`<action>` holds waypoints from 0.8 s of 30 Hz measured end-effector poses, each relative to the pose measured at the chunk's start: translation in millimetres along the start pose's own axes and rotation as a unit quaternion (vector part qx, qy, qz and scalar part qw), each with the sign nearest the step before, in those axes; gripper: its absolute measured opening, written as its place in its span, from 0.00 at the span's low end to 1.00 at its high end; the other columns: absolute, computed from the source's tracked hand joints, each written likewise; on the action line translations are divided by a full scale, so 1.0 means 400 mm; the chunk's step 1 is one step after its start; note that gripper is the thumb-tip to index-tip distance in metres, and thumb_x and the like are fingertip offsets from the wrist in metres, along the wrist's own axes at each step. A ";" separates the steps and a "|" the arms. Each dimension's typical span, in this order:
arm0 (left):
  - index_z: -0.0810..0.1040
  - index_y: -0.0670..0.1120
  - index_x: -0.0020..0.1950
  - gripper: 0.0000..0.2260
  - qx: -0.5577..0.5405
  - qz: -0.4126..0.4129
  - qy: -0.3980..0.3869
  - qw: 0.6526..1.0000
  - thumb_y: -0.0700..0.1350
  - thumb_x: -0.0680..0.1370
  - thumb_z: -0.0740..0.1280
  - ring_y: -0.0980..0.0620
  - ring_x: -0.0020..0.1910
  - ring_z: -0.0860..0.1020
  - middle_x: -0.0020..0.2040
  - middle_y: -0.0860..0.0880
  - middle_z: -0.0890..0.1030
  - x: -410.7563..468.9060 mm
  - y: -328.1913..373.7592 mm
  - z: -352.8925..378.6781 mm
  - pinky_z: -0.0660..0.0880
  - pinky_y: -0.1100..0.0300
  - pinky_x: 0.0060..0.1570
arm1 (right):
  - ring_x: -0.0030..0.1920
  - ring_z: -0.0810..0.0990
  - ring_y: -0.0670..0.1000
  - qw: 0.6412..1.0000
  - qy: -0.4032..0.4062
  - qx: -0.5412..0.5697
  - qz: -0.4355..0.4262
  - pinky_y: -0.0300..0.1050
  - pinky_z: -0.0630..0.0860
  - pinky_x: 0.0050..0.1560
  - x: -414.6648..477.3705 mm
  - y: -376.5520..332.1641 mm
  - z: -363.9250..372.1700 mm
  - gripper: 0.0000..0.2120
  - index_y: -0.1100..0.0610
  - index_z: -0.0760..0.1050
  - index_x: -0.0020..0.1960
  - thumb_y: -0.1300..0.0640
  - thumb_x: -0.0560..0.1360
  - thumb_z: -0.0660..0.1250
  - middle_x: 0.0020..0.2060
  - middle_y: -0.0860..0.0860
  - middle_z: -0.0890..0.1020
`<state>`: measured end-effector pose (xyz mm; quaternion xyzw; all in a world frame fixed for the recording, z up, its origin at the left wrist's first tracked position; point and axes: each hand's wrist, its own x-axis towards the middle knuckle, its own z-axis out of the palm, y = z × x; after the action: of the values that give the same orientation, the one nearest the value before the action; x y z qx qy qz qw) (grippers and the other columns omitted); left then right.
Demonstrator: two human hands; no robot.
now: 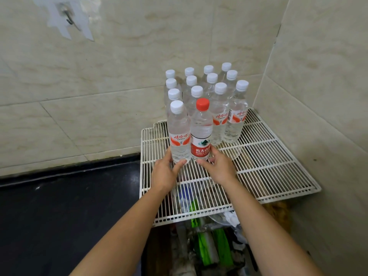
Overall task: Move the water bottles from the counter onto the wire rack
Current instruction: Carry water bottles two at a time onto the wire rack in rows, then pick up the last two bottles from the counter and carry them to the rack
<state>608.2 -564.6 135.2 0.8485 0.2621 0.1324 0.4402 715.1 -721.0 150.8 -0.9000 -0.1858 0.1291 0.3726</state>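
The rack (pixel 268 168) fills the middle right of the frame, in the corner of the tiled wall (pixel 119 76). On its back part stand twelve capped bottles (pixel 219 108) of clear water, packed in three rows of four, all with white caps. In front of them, side by side and touching, are a white-cap bottle (pixel 179 132) and a red-cap bottle (pixel 201 132), both upright and full.

The left hand (pixel 166 172) grips the white-cap bottle low down, thumb across the front and fingers wrapped round its left side. The right hand (pixel 220 168) grips the red-cap bottle the same way from the right.

The hands hide both bases, so whether they rest on the wires is unclear. The dark counter (pixel 59 206) lies at lower left. Clutter (pixel 203 246) under the rack, some of it green, is hard to make out.
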 end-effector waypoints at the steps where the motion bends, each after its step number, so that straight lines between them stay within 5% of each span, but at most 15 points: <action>1: 0.66 0.60 0.73 0.30 0.000 -0.006 -0.006 1.000 0.68 0.73 0.64 0.52 0.65 0.77 0.65 0.56 0.80 -0.002 0.009 -0.003 0.76 0.43 0.64 | 0.61 0.80 0.52 1.000 0.003 0.000 -0.004 0.51 0.76 0.59 -0.006 -0.003 0.001 0.33 0.45 0.65 0.77 0.40 0.75 0.71 0.63 0.49 0.81; 4: 0.62 0.55 0.78 0.31 -0.029 -0.025 -0.035 0.999 0.55 0.78 0.70 0.51 0.71 0.73 0.72 0.53 0.75 -0.017 0.040 -0.018 0.71 0.44 0.70 | 0.67 0.78 0.53 1.000 0.000 0.014 0.003 0.54 0.74 0.65 -0.017 -0.006 0.008 0.34 0.46 0.65 0.77 0.43 0.74 0.73 0.68 0.49 0.79; 7: 0.53 0.51 0.82 0.38 -0.093 -0.068 -0.048 0.992 0.53 0.78 0.70 0.48 0.76 0.67 0.79 0.49 0.65 -0.061 0.052 -0.056 0.68 0.49 0.71 | 0.77 0.66 0.57 0.996 -0.029 0.070 0.043 0.63 0.65 0.75 -0.045 -0.018 0.000 0.44 0.49 0.52 0.82 0.47 0.74 0.74 0.78 0.52 0.65; 12: 0.61 0.51 0.80 0.28 -0.053 -0.053 0.124 0.989 0.55 0.81 0.64 0.56 0.74 0.66 0.77 0.56 0.66 -0.184 0.017 -0.155 0.66 0.49 0.74 | 0.79 0.58 0.53 0.986 0.119 0.088 -0.078 0.58 0.62 0.77 -0.152 -0.082 0.036 0.32 0.52 0.57 0.79 0.44 0.80 0.64 0.80 0.51 0.59; 15: 0.60 0.48 0.80 0.28 0.030 -0.072 0.202 0.976 0.57 0.82 0.61 0.53 0.77 0.63 0.79 0.50 0.65 -0.273 -0.022 -0.236 0.62 0.53 0.75 | 0.79 0.57 0.51 0.969 0.144 0.089 -0.179 0.50 0.59 0.76 -0.194 -0.151 0.099 0.27 0.52 0.62 0.78 0.44 0.82 0.62 0.79 0.51 0.60; 19: 0.62 0.47 0.80 0.29 0.167 -0.112 0.278 0.939 0.58 0.81 0.58 0.48 0.78 0.60 0.79 0.46 0.63 -0.417 -0.072 -0.352 0.60 0.48 0.75 | 0.79 0.59 0.54 0.949 0.091 0.078 -0.293 0.48 0.56 0.78 -0.241 -0.252 0.221 0.27 0.54 0.65 0.77 0.44 0.82 0.60 0.79 0.56 0.62; 24: 0.66 0.48 0.78 0.27 0.245 -0.192 0.317 0.896 0.58 0.81 0.59 0.44 0.78 0.61 0.80 0.45 0.63 -0.613 -0.162 -0.480 0.62 0.45 0.72 | 0.82 0.51 0.56 0.934 -0.039 0.020 -0.353 0.56 0.53 0.79 -0.358 -0.362 0.409 0.30 0.49 0.58 0.81 0.38 0.82 0.54 0.82 0.55 0.53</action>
<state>296.5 -541.3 194.8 0.7756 0.5695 0.2396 0.1290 491.4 -586.4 155.5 -0.7629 -0.5036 0.0275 0.4044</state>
